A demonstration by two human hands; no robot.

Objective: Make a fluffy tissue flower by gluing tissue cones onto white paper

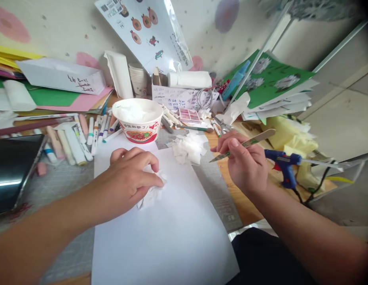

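Note:
My left hand [129, 180] rests on a white sheet of paper [163, 229], fingers curled down on a crumpled piece of white tissue [151, 194]. My right hand [243, 160] is raised to the right of the sheet, pinching a flat wooden stick with green print [251, 142]. The stick's tip points left toward a small heap of torn tissue [190, 146]. Behind the sheet stands a paper bowl with a red picture [138, 118], filled with something white.
Several marker pens [80, 136] lie left of the bowl. A blue glue gun [283, 164] lies at the right with its cable. Scissors [222, 124], a pink paint palette [188, 114], paper cups [139, 79], stacked coloured paper [270, 85] and a dark tablet [12, 170] crowd the desk.

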